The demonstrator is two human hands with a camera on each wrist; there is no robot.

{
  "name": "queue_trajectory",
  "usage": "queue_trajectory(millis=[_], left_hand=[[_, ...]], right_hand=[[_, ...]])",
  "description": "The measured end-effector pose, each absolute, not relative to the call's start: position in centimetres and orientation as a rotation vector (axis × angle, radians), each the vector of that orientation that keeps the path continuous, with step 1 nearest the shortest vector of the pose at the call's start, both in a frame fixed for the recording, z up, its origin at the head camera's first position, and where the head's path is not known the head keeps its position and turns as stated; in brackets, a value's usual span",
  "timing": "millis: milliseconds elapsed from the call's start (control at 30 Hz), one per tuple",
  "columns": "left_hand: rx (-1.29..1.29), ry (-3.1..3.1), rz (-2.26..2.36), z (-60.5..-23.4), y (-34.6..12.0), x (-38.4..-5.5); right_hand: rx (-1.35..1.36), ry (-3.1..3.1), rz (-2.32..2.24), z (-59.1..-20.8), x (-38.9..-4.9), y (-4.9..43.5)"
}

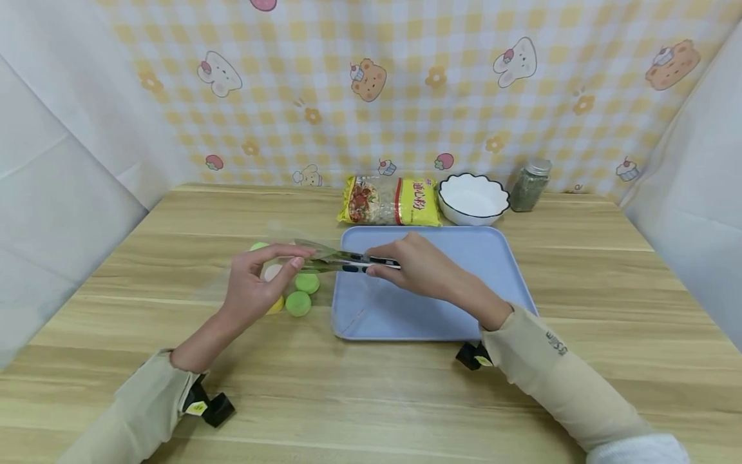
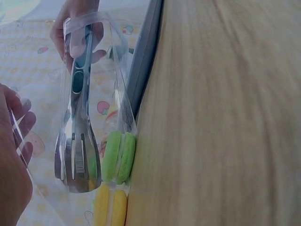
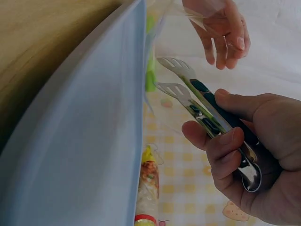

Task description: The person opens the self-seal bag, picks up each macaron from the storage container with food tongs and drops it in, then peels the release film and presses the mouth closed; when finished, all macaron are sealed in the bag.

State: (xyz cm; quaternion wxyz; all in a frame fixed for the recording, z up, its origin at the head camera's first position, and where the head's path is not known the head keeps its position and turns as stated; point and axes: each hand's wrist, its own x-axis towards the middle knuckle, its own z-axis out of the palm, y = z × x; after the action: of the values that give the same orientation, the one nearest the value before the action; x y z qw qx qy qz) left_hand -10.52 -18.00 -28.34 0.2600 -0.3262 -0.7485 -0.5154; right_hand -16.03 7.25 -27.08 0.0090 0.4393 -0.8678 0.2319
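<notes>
My right hand (image 1: 414,264) grips metal serving tongs (image 3: 204,106) by their dark-padded handles, over the left part of the blue tray (image 1: 423,316). The tongs' slotted heads point left toward my left hand (image 1: 255,277), their two arms slightly apart. Between thumb and fingers my left hand holds a clear plastic sheet or bag (image 2: 110,28); the tongs show through it in the left wrist view. Beneath and beside that hand lie several macarons: a green macaron (image 1: 298,303), another green macaron (image 1: 307,283) and a yellow macaron (image 2: 110,207). Others are partly hidden by the hand.
Behind the tray lies a yellow noodle packet (image 1: 388,201). Right of it stand a white scalloped bowl (image 1: 474,196) and a glass jar of dried herbs (image 1: 530,187). A checked cloth (image 1: 400,96) hangs at the back of the wooden table (image 1: 608,283).
</notes>
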Motion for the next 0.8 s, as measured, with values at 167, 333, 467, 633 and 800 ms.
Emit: queue_trajectory(millis=[167, 333, 467, 633, 800], left_hand=[[-0.885, -2.030, -1.377, -28.3, -17.9, -10.5], [-0.883, -2.024, -1.368, -28.2, -17.9, -10.5], [-0.868, -2.037, -1.348, -28.1, -17.8, -10.5], [-0.848, -2.040, -1.358, -28.4, -18.1, -10.7], [-0.834, -2.041, -1.383, -29.7, -18.9, -11.5]], right_hand=[[1.354, -2.747, 0.701, -26.9, -16.2, 7.9], [1.342, -2.793, 0.725, -25.9, -15.5, 9.2], [1.373, -2.776, 0.711, -24.3, -13.8, 11.7], [1.433, -2.725, 0.769, -22.6, -12.0, 16.6], [1.272, -2.742, 0.677, -21.8, -10.7, 22.5]])
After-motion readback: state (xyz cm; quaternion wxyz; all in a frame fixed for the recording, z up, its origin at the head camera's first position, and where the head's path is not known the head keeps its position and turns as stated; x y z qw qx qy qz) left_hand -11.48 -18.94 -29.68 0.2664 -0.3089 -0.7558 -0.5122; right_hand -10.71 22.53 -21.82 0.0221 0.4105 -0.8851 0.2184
